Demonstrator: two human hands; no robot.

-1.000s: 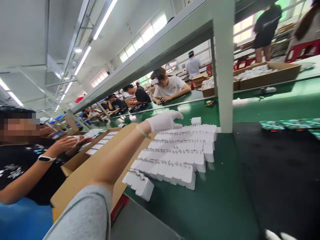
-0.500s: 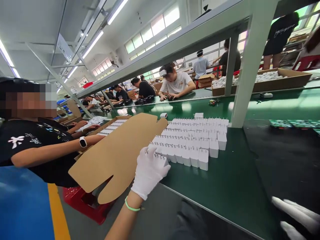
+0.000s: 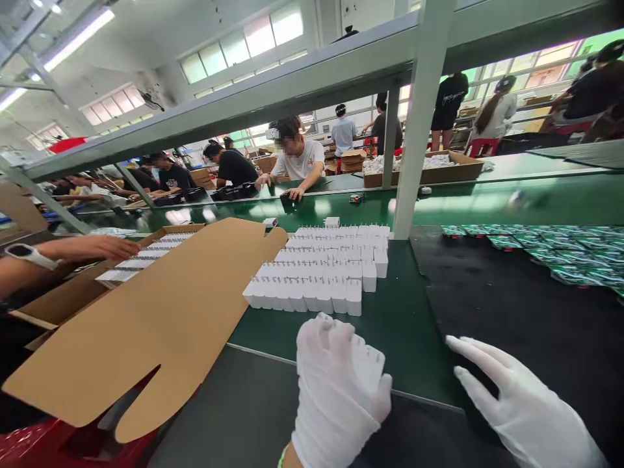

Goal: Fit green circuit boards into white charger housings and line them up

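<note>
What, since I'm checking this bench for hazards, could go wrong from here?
The left hand grips white plugs near the front edge of the green bench, so one might slip and fall.
The cardboard flap sits close beside the rows of plugs; a knock to it could perhaps topple some.

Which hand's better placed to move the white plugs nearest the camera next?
Likely the left hand: it's wrapped over those plugs, in front of the plug rows. The right hand is apart from them, open at the black mat.
</note>
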